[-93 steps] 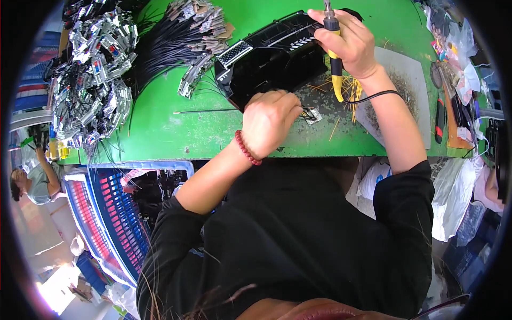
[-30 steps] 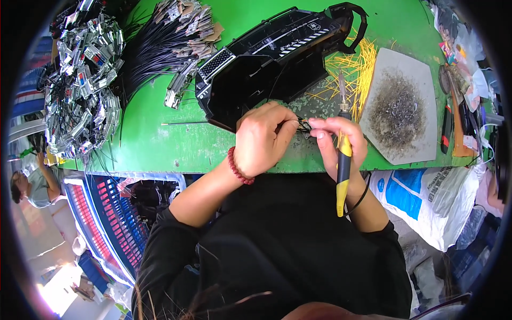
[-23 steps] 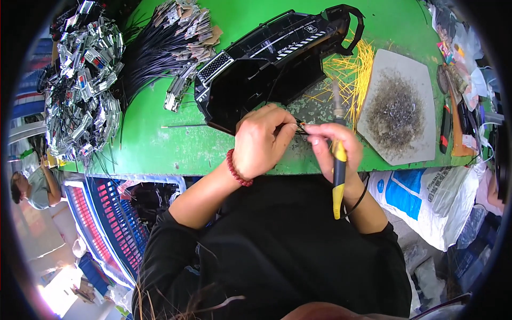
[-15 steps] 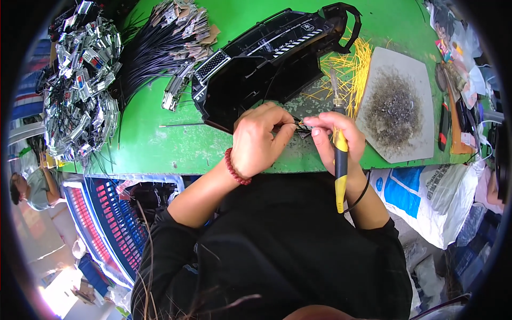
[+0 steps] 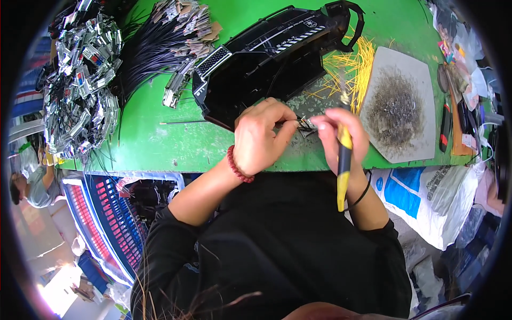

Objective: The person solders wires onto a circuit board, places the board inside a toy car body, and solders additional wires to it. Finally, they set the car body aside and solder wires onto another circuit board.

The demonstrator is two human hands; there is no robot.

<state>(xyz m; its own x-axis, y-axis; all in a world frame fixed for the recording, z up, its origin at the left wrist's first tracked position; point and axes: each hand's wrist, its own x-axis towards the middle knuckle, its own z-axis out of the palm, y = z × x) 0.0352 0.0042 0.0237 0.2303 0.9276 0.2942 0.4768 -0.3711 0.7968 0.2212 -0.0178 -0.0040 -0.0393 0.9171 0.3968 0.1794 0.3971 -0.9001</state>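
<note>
Compared with three seconds ago, we see the right hand [image 5: 360, 140] lower: it was raised over the right end of the black shell [image 5: 266, 40], and it is now below that end, facing the left hand [image 5: 261, 130]. With it has come the yellow-and-black soldering iron [image 5: 344, 165], tip pointing away, its handle in the crook of the right thumb and forefinger. The shell's looped right end, hidden behind that hand then, now shows.

The left hand is just below the shell, thumb and forefinger pinching thin dark wires [image 5: 302, 125]. The right thumb and forefinger are parted near those wires; we cannot tell whether they touch them.

Of containers, we find a blue crate [image 5: 120, 213] below and left of the shell, with black parts [image 5: 146, 198] in it. Below and right of the shell is a white sack [image 5: 450, 208], whose contents we cannot make out. Right of the shell, a grey board [image 5: 384, 61] bears dark residue [image 5: 396, 109].
</note>
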